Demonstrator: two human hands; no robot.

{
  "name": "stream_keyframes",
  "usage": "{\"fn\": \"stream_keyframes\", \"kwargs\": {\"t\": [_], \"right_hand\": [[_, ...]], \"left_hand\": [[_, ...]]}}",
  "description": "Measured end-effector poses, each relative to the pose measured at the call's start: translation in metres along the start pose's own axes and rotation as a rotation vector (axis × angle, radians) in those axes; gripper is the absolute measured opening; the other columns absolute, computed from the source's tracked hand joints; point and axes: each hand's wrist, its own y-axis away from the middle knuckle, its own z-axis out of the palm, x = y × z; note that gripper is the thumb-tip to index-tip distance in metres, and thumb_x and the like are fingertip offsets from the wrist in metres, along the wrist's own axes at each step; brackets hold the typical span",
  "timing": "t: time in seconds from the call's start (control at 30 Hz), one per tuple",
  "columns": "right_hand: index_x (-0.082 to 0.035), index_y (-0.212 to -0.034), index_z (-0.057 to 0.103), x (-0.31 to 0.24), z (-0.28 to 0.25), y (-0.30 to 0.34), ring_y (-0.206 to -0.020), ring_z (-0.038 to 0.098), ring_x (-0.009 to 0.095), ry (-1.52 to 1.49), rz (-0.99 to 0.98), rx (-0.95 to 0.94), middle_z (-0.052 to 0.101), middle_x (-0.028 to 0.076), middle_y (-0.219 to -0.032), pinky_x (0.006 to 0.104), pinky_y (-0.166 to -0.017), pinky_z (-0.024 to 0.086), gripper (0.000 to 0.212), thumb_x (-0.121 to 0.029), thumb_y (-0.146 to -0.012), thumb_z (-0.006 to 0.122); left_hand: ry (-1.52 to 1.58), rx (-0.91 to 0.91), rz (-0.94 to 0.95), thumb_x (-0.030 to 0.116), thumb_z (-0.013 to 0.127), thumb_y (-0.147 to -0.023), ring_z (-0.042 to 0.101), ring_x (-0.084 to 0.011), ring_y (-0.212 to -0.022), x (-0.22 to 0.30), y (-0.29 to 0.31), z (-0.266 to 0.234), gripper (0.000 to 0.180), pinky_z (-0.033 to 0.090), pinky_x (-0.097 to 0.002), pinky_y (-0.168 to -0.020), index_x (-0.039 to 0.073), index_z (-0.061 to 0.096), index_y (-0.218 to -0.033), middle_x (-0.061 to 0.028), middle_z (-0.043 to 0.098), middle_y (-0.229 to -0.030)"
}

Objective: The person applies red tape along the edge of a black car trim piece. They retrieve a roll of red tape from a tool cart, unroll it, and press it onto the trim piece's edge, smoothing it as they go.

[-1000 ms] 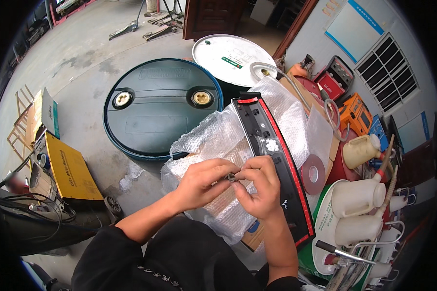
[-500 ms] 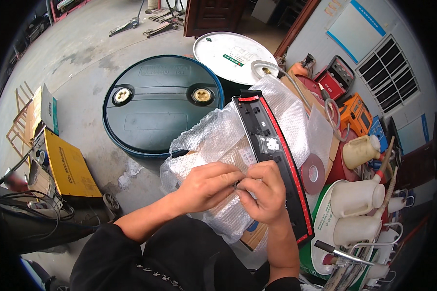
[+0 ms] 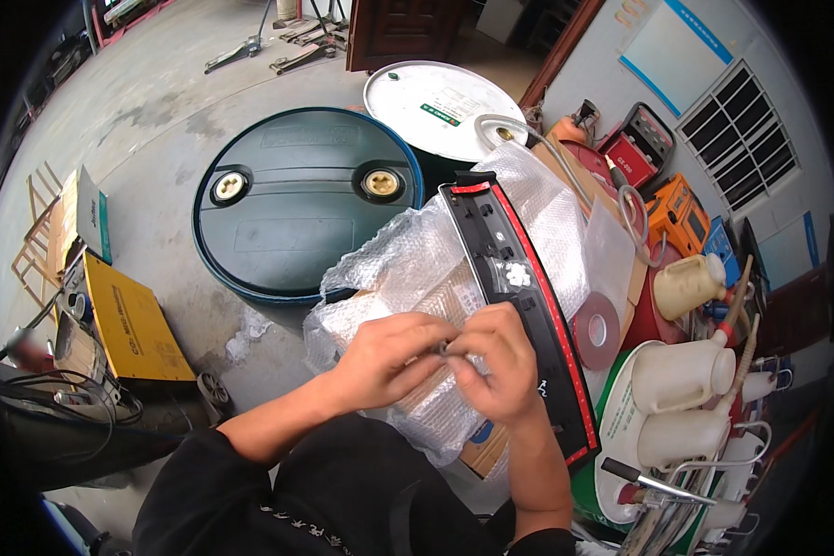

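My left hand (image 3: 394,360) and my right hand (image 3: 497,363) meet at the fingertips, both closed in a pinch. Between them shows a small dark piece (image 3: 443,348), too small to make out its kind. Just beyond and under my right hand lies a long curved black trim panel (image 3: 551,357), with red-backed tape strips (image 3: 545,280) along its edge and across its far end. On the panel sits a clear bag of small white pieces (image 3: 515,275). Bubble wrap (image 3: 394,250) and cardboard (image 3: 480,454) lie beneath the panel.
A dark green drum (image 3: 296,222) and a white-topped drum (image 3: 440,97) stand ahead. To the right are a tape roll (image 3: 584,347), pale plastic jugs (image 3: 669,378), a red machine (image 3: 638,153) and an orange machine (image 3: 676,222). A yellow welding machine (image 3: 134,324) is at left.
Both hands have shifted slightly away from me and to the left, still pinched together. The small dark piece between the fingertips shows more now.
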Motion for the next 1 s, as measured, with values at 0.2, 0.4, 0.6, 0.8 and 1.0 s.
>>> {"fn": "stream_keyframes", "kwargs": {"t": [0.2,0.4,0.6,0.8,1.0], "right_hand": [[0.000,-0.101,0.063,0.020,0.008,0.024,-0.092,0.060,0.033,-0.112,0.299,0.002,0.060,0.014,-0.102,0.0372,-0.083,0.049,0.027,-0.005,-0.076,0.074],[-0.001,-0.092,0.061,0.013,0.034,0.009,-0.082,0.060,0.031,-0.126,0.237,0.064,0.061,0.011,-0.089,0.0402,-0.070,0.049,0.019,-0.003,-0.077,0.073],[-0.001,-0.089,0.059,0.020,0.045,0.010,-0.076,0.060,0.031,-0.046,0.144,0.040,0.062,0.013,-0.088,0.0392,-0.065,0.048,0.015,-0.001,-0.077,0.070],[-0.002,-0.088,0.058,0.038,0.059,0.026,-0.078,0.058,0.034,-0.049,0.165,0.065,0.057,0.014,-0.086,0.0419,-0.068,0.046,0.018,-0.001,-0.074,0.070],[-0.003,-0.087,0.057,0.043,0.071,0.035,-0.081,0.058,0.032,-0.001,0.140,0.182,0.056,0.011,-0.088,0.0432,-0.073,0.047,0.018,-0.006,-0.077,0.072]], "left_hand": [[0.677,0.082,-0.451,0.009,0.059,-0.099,0.064,-0.0177,-0.097,-0.009,0.012,-0.005,0.029,0.053,-0.0308,-0.080,-0.002,0.055,-0.125,-0.0145,0.066,-0.114],[0.649,0.182,-0.380,0.010,0.056,-0.100,0.064,-0.0181,-0.097,-0.009,0.017,-0.002,0.030,0.053,-0.0320,-0.084,-0.003,0.052,-0.127,-0.0172,0.065,-0.120],[0.621,0.163,-0.362,0.007,0.054,-0.100,0.064,-0.0193,-0.097,-0.012,0.025,-0.006,0.029,0.054,-0.0330,-0.084,-0.004,0.052,-0.127,-0.0190,0.063,-0.125],[0.562,0.293,-0.432,0.003,0.051,-0.099,0.064,-0.0158,-0.084,-0.019,0.024,-0.004,0.025,0.054,-0.0296,-0.076,-0.004,0.054,-0.123,-0.0183,0.067,-0.118],[0.591,0.399,-0.478,0.009,0.049,-0.101,0.063,-0.0166,-0.078,-0.039,0.028,0.000,0.028,0.054,-0.0294,-0.071,-0.005,0.051,-0.125,-0.0235,0.065,-0.117]]}}
